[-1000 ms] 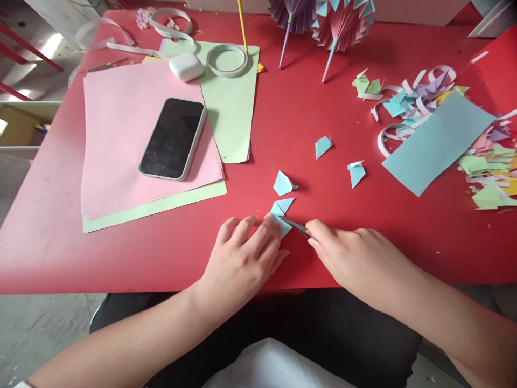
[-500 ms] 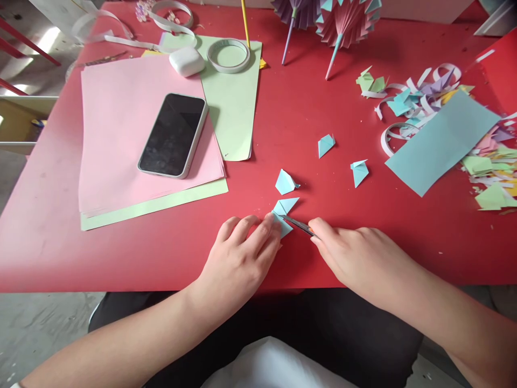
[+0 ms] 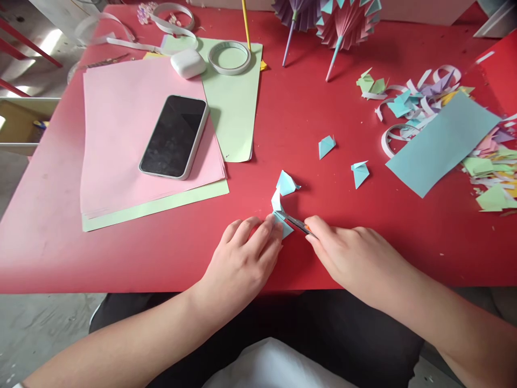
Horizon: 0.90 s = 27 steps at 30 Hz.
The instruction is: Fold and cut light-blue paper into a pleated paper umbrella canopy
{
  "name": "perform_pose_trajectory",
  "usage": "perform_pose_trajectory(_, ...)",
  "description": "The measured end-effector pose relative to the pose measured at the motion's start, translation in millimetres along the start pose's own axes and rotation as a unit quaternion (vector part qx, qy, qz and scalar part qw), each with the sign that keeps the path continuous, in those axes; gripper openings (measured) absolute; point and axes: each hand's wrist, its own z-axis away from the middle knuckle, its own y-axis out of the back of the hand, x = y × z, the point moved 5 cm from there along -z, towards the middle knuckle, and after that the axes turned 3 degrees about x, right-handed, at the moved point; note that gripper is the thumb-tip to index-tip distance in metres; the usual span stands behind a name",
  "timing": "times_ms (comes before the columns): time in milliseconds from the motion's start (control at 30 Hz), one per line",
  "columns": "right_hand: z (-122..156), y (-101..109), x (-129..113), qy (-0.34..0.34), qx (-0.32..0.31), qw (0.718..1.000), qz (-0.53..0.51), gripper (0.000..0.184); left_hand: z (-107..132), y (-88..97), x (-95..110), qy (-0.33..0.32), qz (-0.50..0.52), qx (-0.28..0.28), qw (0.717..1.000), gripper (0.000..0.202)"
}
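Paper (image 3: 286,229): on the table (image 3: 299,113), right of the phone (image 3: 173,136) and nearer the person; light blue, creased, one flap bent up on the side away from the person. Its left part lies hidden under the fingers.
Left hand (image 3: 252,250): nearer the person than the phone and to its right; fingers bent and side by side, tips pressing on the paper; thumb out of sight, so I cannot tell whether it pinches.
Right hand (image 3: 349,248): farther right of the phone; thumb and forefinger pinch the tool, other fingers hidden beneath.
Tool (image 3: 298,222): slim, dark, tip at the paper; a bit of orange shows, but the grip covers the rest, so its kind is hard to tell.
Near piece (image 3: 286,184): right of the phone, just past the flap; whether they touch is unclear.
Strip (image 3: 443,144): far right of the phone, partly covering scraps (image 3: 424,102) too jumbled to sort.
Pleated paper (image 3: 347,24): beyond the phone and to its right, cut off by the top edge.
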Motion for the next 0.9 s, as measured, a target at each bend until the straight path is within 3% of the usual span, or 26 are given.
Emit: perform_pose_trajectory(900, -8.7, 13.1, -14.3, 0.002, -0.028, 0.997, 0.067, 0.017, -3.3, 1.2, -0.6, 0.017, 0.044, 0.004, 0.999, 0.026)
